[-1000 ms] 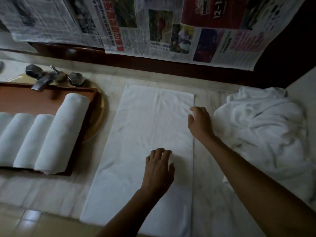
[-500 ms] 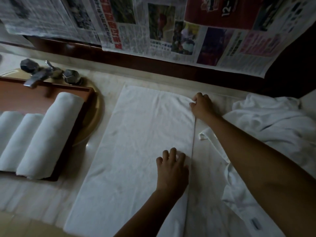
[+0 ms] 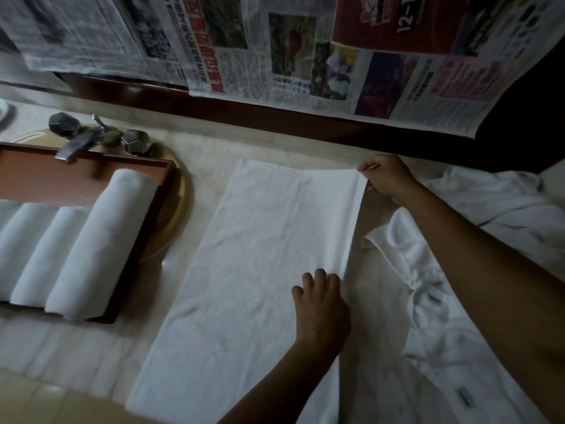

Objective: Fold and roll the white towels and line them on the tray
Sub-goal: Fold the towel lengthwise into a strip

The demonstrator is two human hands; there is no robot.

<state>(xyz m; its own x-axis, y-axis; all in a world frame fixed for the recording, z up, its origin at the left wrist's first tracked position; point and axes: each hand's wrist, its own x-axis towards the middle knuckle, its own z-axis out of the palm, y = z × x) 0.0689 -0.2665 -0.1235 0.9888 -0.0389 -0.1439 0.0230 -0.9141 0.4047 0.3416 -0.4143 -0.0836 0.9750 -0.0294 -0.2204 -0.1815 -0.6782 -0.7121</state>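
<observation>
A white towel (image 3: 256, 264) lies flat and lengthwise on the marble counter, folded into a long strip. My right hand (image 3: 386, 179) pinches its far right corner and lifts the right edge a little. My left hand (image 3: 321, 307) presses flat on the towel close to the right edge, about halfway along. Left of the towel, a brown wooden tray (image 3: 73, 182) holds several rolled white towels (image 3: 94, 249) side by side.
A heap of loose white towels (image 3: 477, 270) lies to the right, under my right forearm. A metal faucet (image 3: 88, 139) stands behind the tray over a yellowish basin (image 3: 179, 215). Newspaper sheets (image 3: 305, 53) hang on the wall behind the counter.
My right hand slid up the towel's right edge to the far corner and pinched it. My left hand shifted slightly toward the right edge.
</observation>
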